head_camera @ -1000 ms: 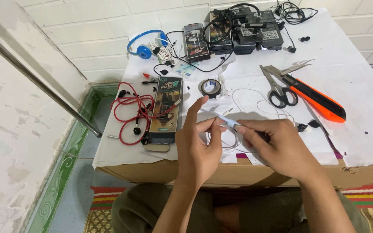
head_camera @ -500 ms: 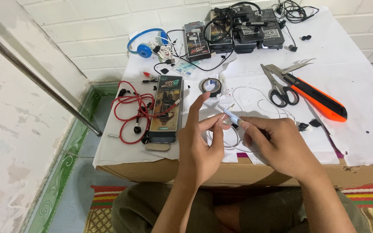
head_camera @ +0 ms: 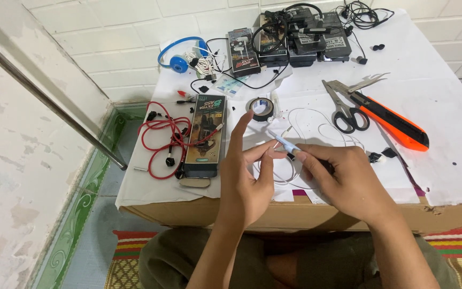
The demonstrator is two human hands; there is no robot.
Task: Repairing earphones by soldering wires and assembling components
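You pinch a thin white wire [head_camera: 287, 143] between both hands above the table's [head_camera: 455, 96] near edge, so its tip stays steady. Your left hand [head_camera: 249, 176] grips with thumb and finger, index raised; your right hand [head_camera: 343, 179] is curled around it, with the tape [head_camera: 259, 107] just beyond.

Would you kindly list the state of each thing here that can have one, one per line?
left hand: pinching a small light-blue piece, forefinger raised
right hand: gripping the small light-blue piece
white cable: loose, looped on the sheet
scissors: blades shut, lying flat
utility knife: lying flat, blade state unclear
tape roll: lying flat
red earphones: tangled, loose
blue headphones: lying beside the wall
long box: closed, flat
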